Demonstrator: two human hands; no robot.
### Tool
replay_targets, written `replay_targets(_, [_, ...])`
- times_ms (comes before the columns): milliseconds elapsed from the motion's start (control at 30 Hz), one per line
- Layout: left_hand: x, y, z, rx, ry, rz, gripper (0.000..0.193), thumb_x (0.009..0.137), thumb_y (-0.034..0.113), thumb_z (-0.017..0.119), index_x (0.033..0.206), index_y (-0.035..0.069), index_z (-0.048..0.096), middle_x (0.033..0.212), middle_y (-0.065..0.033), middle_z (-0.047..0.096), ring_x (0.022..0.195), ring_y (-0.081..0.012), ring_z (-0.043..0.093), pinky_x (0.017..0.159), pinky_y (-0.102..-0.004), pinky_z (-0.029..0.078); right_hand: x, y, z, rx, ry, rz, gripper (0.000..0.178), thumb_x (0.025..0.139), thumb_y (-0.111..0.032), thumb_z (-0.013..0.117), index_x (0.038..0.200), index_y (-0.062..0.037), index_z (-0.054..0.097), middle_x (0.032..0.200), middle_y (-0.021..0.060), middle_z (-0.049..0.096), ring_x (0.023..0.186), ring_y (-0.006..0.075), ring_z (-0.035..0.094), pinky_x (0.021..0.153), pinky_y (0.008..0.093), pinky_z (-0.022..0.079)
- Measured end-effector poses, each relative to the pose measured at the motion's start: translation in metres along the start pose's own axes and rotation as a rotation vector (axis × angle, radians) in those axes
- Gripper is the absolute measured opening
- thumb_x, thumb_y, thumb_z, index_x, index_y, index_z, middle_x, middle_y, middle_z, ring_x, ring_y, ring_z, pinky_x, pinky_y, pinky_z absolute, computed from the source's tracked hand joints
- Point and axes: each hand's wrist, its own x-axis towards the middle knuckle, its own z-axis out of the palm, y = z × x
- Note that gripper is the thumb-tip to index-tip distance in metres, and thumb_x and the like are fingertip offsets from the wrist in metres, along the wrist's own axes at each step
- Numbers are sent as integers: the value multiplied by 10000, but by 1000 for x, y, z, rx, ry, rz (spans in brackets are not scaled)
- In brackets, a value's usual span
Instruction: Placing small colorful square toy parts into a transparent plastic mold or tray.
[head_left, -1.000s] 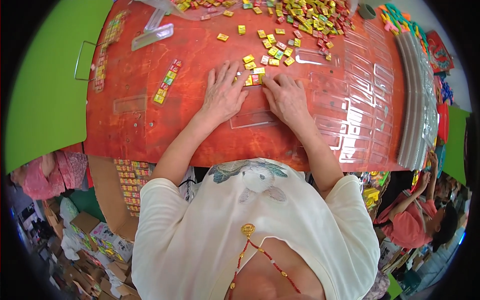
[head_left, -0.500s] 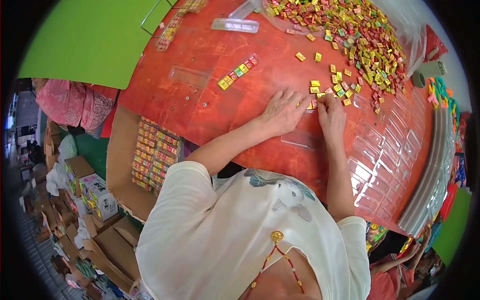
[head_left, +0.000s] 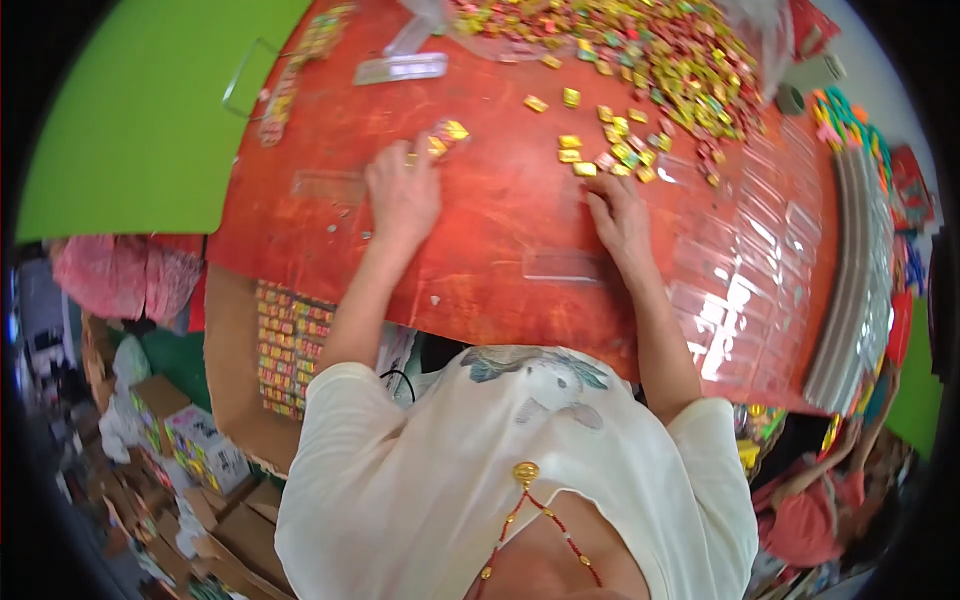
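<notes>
Far left: green panel (head_left: 150,110) beside the red surface (head_left: 500,250). Below the surface edge, a cardboard tray (head_left: 290,345) filled with rows of small coloured packets.

My left hand (head_left: 402,195) lies palm down on the surface, fingers together and reaching up to a short row of small yellow and pink packets (head_left: 440,138); the fingertips touch the near end of that row. Whether any packet is pinched under the fingers, I cannot tell. Just left of this hand lies a flat clear plastic strip (head_left: 328,186). Higher up, another clear tray piece (head_left: 402,68) lies on the surface.

Centre: loose yellow packets (head_left: 590,150) scattered well apart from the left hand.

My right hand (head_left: 620,220) rests flat, fingers slightly spread, fingertips touching the nearest of the loose packets; nothing clamped in it that I can see. A clear strip (head_left: 560,265) lies just below it.

Upper right: large heap of mixed packets (head_left: 660,60). Right: sheets of clear blister trays (head_left: 760,270), with a stack of them (head_left: 850,290) along the edge.
</notes>
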Motion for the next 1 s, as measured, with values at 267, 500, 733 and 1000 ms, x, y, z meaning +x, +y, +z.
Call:
replay_targets(267, [5, -9, 7, 98, -89, -39, 577, 945, 266, 623, 1475, 122, 446, 1409, -190, 492, 1292, -358, 457, 990, -554, 372, -47, -58, -34, -420, -397, -316, 534, 828, -289, 733, 1295, -90, 564, 1345, 147, 512, 1201, 334, 512, 942, 464, 422])
replay_targets(500, [7, -2, 8, 81, -143, -122, 591, 959, 296, 604, 1491, 113, 425, 1459, -217, 451, 1339, -385, 425, 1034, -590, 340, -38, -33, -14, -528, -270, -268, 600, 890, -321, 683, 1408, -83, 497, 1425, 144, 470, 1260, 333, 484, 989, 452, 405])
replay_targets(733, [42, 59, -11, -289, -24, 166, 566, 893, 181, 668, 1424, 111, 485, 1337, -179, 513, 1246, -369, 486, 973, -501, 430, 9, -9, -26, -535, -13, -130, 379, 885, -205, 679, 1237, -91, 600, 1154, 112, 580, 1060, 299, 564, 879, 441, 430])
replay_targets(1000, [100, 98, 23, -362, -337, 413, 516, 819, 62, 658, 1322, 152, 588, 1217, -114, 572, 1153, -325, 552, 912, -485, 479, 37, -17, -7, -582, -64, -253, 256, 848, -194, 696, 1075, -98, 624, 1020, 99, 579, 973, 296, 582, 824, 446, 436])
